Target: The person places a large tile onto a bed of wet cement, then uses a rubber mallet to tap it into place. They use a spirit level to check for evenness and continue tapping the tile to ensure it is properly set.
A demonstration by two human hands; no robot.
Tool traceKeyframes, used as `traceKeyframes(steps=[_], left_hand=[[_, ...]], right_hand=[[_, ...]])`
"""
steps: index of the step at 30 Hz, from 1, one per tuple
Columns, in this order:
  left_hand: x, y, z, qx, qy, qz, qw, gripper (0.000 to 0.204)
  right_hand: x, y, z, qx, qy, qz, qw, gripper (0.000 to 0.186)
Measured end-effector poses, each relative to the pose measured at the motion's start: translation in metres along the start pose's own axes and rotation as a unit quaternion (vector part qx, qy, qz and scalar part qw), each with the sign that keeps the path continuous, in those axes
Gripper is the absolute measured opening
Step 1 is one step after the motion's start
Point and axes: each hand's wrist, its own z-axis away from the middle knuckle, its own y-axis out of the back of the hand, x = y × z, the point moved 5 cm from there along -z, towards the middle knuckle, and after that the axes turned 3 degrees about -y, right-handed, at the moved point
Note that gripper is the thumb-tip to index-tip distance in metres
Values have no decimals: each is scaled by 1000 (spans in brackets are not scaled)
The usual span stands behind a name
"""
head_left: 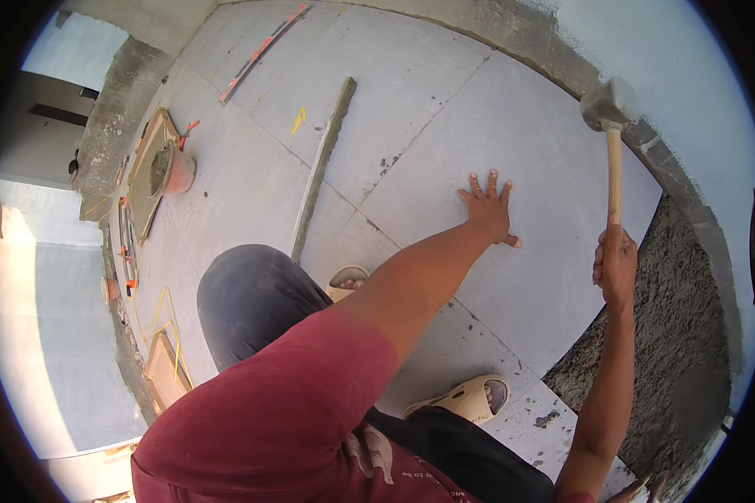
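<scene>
My left hand [489, 210] lies with fingers spread on a large grey floor tile [554, 251]. In my right hand [617, 261] is the wooden handle of a rubber mallet [611, 105]. Its grey head points away from me, over the tile's far right part near the wall, and seems raised; how high I cannot tell. Right of the tile lies a bed of wet, rough mortar [675, 335], running along the wall beside my right forearm.
A long mortar-crusted straightedge bar [325, 163] lies left of my hand. Farther off are a red spirit level [264, 52] and a bucket of mortar [179, 172] by a wooden-edged board [161, 126]. Yellow cord [174, 327] trails at left. My sandalled foot [466, 400] rests on the tiles.
</scene>
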Motion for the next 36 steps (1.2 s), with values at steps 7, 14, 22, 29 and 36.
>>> traceKeyframes(steps=[7, 14, 22, 29, 36], left_hand=[[-37, -82, 25, 173, 1, 56, 983, 92], [-54, -91, 18, 197, 37, 15, 979, 90], [-35, -95, 20, 194, 39, 0, 980, 90], [-62, -101, 23, 218, 70, 19, 973, 99], [-123, -126, 65, 178, 269, 108, 940, 117]], right_hand=[[51, 38, 108, 69, 201, -183, 960, 55], [109, 33, 97, -31, 6, 58, 998, 57], [140, 46, 171, -19, 128, -65, 989, 62], [91, 59, 131, -9, -9, 64, 998, 66], [15, 20, 119, -13, 220, -101, 970, 57]])
